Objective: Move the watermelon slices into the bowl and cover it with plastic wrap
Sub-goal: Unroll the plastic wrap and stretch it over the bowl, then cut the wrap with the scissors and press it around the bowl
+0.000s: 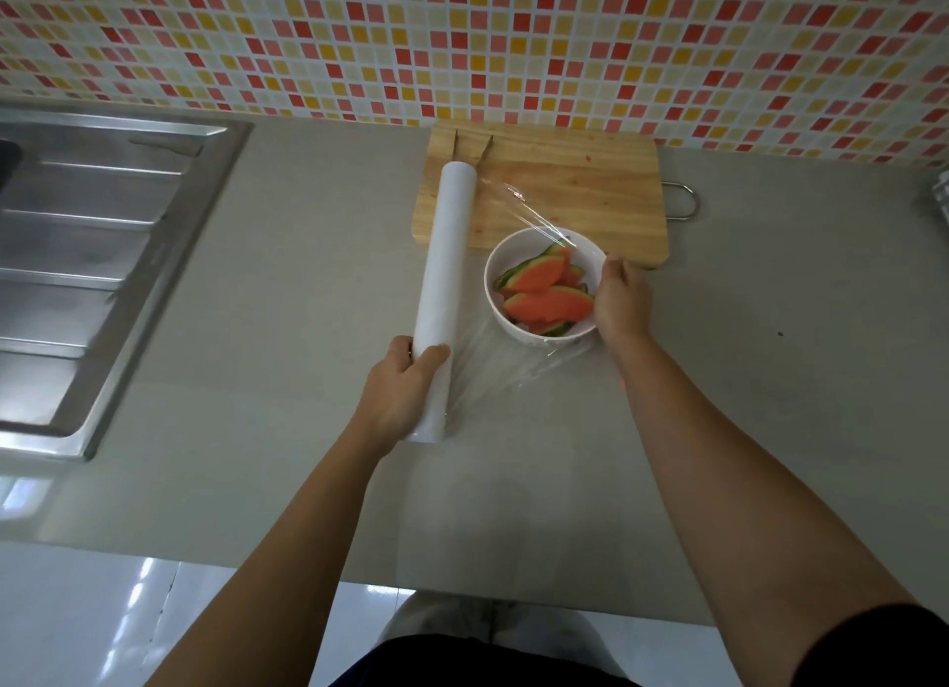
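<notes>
In the head view, your left grip (405,383) was wrapped around the near end of the plastic wrap roll (444,275), held just left of the bowl (534,336), probably so that the film (513,365) pulled taut across the rim. Your right grip (619,301) sat curled at the bowl's right rim, apparently anchoring the film's free end; whether it pinched the film could not be told. The watermelon slices (544,301) lay inside the bowl, on the surface (308,286) at the near edge of the cutting board (590,188).
</notes>
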Available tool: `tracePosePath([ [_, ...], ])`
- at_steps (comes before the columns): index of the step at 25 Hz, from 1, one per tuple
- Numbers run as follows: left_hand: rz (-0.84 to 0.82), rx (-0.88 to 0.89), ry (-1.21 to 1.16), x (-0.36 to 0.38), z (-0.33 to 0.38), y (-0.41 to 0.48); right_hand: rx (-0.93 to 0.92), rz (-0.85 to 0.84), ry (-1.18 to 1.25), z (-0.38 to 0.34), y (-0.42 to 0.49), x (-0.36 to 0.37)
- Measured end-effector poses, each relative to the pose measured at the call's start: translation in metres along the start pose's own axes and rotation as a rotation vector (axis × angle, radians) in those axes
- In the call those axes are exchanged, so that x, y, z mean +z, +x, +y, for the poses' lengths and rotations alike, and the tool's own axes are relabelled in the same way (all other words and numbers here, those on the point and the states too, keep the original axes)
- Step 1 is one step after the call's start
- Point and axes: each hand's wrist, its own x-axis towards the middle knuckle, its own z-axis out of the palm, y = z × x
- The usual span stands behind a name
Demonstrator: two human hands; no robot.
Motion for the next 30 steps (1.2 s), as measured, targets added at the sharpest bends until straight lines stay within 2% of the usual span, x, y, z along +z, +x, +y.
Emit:
tracePosePath([
  [2, -0.037, 0.033, 0.017, 0.002, -0.001, 0.006, -0.004, -0.009, -0.020, -0.001, 0.010, -0.001],
  [6, 0.007, 0.084, 0.076, 0.011, -0.006, 0.007, 0.006, -0.024, -0.041, 0.001, 0.012, -0.004],
  [10, -0.049, 0.032, -0.071, 0.006, -0.005, 0.002, 0.210, -0.076, 0.036, -0.002, 0.005, -0.022],
  [16, -0.157, 0.088, -0.101, 0.002, -0.014, -0.003, 0.018, 0.066, -0.446, 0.030, -0.039, -0.070],
  [21, -0.130, 0.145, -0.117, 0.002, -0.019, -0.009, -0.060, 0.119, -0.542, 0.059, -0.087, -0.066],
  [27, -0.083, 0.197, -0.025, 0.005, -0.021, -0.014, 0.046, 0.072, -0.711, 0.053, -0.073, -0.063],
  [30, -0.068, 0.218, -0.037, 0.007, -0.020, -0.013, 0.081, 0.172, -0.566, 0.048, -0.093, -0.062],
])
